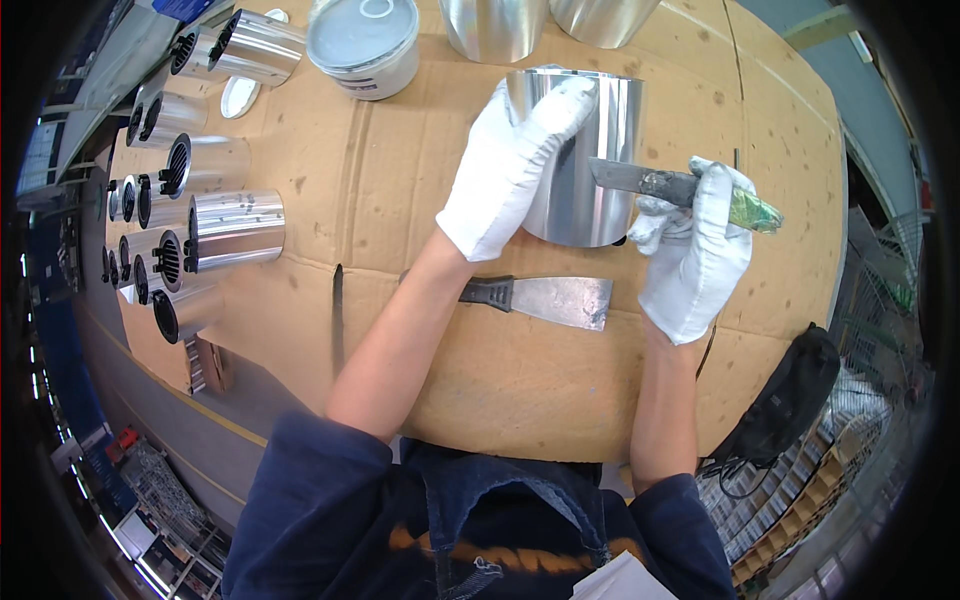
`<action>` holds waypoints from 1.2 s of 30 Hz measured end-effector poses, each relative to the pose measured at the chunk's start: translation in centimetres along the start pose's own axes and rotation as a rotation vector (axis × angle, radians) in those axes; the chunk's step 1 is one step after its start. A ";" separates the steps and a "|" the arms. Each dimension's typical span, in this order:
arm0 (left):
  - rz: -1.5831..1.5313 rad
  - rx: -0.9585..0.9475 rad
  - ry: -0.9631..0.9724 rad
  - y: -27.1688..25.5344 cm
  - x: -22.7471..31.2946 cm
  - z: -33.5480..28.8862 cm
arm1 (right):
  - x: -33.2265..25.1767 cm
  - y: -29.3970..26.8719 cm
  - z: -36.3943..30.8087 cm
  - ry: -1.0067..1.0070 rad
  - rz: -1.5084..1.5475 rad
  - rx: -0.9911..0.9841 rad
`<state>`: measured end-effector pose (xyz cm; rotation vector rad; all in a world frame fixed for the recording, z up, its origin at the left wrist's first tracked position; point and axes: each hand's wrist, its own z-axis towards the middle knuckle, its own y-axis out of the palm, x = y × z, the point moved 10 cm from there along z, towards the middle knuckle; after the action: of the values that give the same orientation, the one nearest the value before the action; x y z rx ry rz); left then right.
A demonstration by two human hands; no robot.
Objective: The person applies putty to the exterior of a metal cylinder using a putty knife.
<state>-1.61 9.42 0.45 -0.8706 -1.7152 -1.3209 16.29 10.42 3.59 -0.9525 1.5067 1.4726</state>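
In the middle of the table stands a shiny metal cylinder (590,205). My left hand (510,165), in a white glove, grips it with the thumb over its upper rim and outer wall. My right hand (697,250), also gloved in white, is closed around a knife (668,185) with a dark blade and a grip wrapped in green and black. The blade points left, across the front of the cylinder's wall; I cannot tell whether it touches. Nearer to me, a putty knife (560,300) with a black handle lies flat on the cardboard, partly behind my left forearm.
Cardboard (420,200) covers the table. Several metal cylinders with black grilled ends lie along the left side, one large cylinder (238,228) among them. A lidded white bucket (364,50) and more cylinders (493,25) stand at the far edge. A black bag (785,395) hangs at the right edge.
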 end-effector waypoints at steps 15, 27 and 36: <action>0.004 0.009 0.022 0.0 0.1 0.0 | -0.8 -0.1 0.0 -0.060 -0.012 0.021; -0.005 -0.005 0.001 0.1 -0.1 0.0 | -0.2 -0.2 0.3 -0.049 -0.022 0.034; -0.032 -0.016 0.006 0.4 0.1 0.0 | -0.5 -0.5 0.1 -0.046 -0.021 0.064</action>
<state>-1.30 9.51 0.70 -0.8501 -1.7227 -1.3592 16.95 10.52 3.88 -0.8878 1.4974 1.4139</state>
